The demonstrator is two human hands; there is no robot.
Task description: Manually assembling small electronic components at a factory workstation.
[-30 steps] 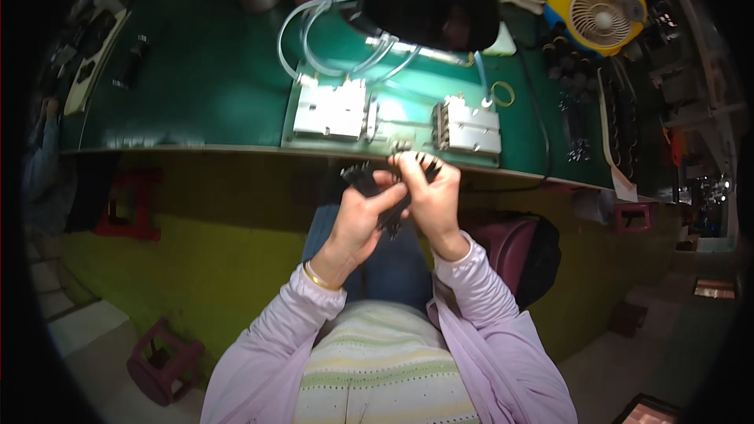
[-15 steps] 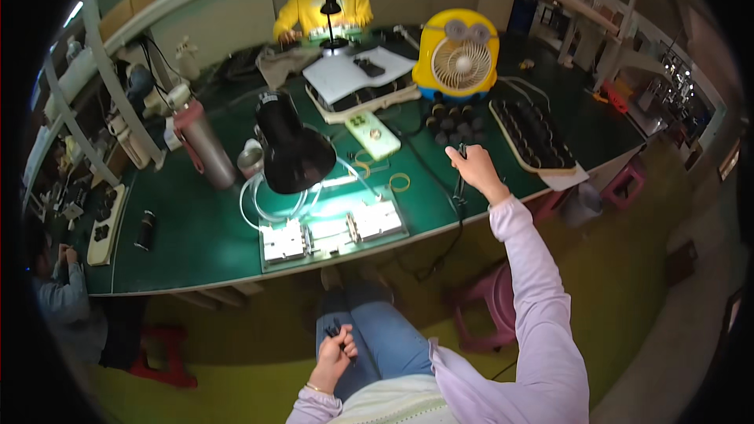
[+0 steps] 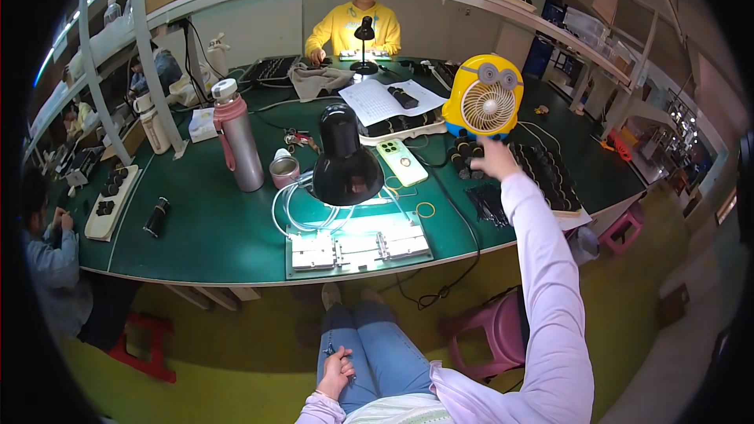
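My right hand reaches over the right part of the bench, thumb and fingers apart, at the edge of a group of upright black bundles in front of the yellow fan. Whether a finger touches one is hard to see. A loose heap of thin black strands lies just below this hand. My left hand rests on my thigh, closed round a slim black object whose ends stick out of the fist; its kind cannot be made out. Ahead of me, a metal fixture with two clamp blocks sits under a black lamp.
A tray of black bundles stands right of my hand, and the yellow fan behind. A phone, a steel flask and a black cable lie or stand nearby. A co-worker in yellow sits opposite; another person sits left.
My right hand has let go of the dark strands, which now lie on the bench, and has opened over the black bundles. My left hand stays on my thigh. The view has shifted.
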